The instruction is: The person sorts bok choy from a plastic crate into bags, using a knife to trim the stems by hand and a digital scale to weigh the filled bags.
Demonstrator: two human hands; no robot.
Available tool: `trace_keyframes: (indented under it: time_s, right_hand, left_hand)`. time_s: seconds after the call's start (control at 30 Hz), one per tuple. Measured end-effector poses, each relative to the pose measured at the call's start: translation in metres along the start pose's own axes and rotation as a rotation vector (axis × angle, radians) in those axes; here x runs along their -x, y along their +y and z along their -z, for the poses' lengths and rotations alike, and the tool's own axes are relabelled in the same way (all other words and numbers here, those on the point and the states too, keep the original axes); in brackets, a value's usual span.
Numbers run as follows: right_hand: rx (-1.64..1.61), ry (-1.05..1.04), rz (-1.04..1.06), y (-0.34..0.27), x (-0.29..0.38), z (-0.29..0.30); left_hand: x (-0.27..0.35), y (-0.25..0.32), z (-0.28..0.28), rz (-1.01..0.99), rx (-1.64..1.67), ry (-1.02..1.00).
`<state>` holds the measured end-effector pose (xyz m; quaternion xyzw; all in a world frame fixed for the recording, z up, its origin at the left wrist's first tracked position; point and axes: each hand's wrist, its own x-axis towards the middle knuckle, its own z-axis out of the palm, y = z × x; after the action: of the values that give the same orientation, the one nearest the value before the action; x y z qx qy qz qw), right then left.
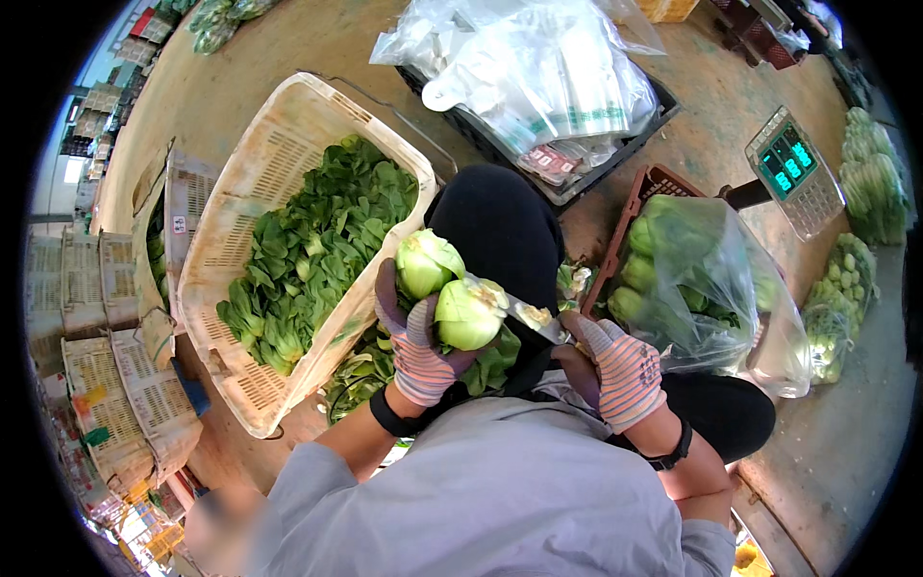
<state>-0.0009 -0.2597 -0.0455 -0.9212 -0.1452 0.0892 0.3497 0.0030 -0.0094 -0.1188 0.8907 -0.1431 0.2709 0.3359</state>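
My left hand (418,353), in a striped knit glove, grips two heads of bok choy side by side. The nearer bok choy head (470,315) has a brownish root end turned toward the right; the other bok choy head (427,264) sits just above it. In my gloved right hand (613,364) is a knife, its blade (525,311) pointing left to the root end. A pale cut piece of root (533,316) lies on the blade. Leaves (497,360) hang below my left hand. The knife's handle is mostly hidden by my fingers.
Left stands a cream plastic crate (299,108) of bok choy (324,223). A black crate (656,122) holds plastic bags (533,72). At right, a bagged load of bok choy (685,267) sits in a brown crate (624,223) before a scale display (793,169). Trimmings (577,281) lie by my knee.
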Motion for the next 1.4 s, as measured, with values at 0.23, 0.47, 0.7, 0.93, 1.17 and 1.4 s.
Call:
trace_keyframes:
  time_s: [0.23,0.47,0.7,0.93,1.17,1.4]
  right_hand:
    - [0.106,0.005,0.039,-0.001,-0.010,0.002]
    - [-0.352,-0.058,-0.058,0.019,0.011,0.016]
    - [-0.005,-0.121,0.130,0.009,0.014,0.016]
    - [0.049,-0.108,0.178,-0.006,0.001,0.017]
    - [-0.101,0.023,0.125,-0.013,-0.023,-0.008]
    - [-0.163,-0.016,0.018,-0.017,-0.025,-0.002]
  left_hand:
    - [0.002,0.001,0.006,-0.002,0.065,-0.034]
    - [0.008,-0.009,0.015,0.096,0.327,-0.037]
    - [0.010,-0.017,0.022,0.107,0.355,-0.106]
    - [0.008,-0.018,0.015,0.035,0.334,-0.062]
    - [0.013,-0.013,0.016,0.413,0.569,-0.102]
    - [-0.003,0.000,0.037,0.609,1.048,-0.102]
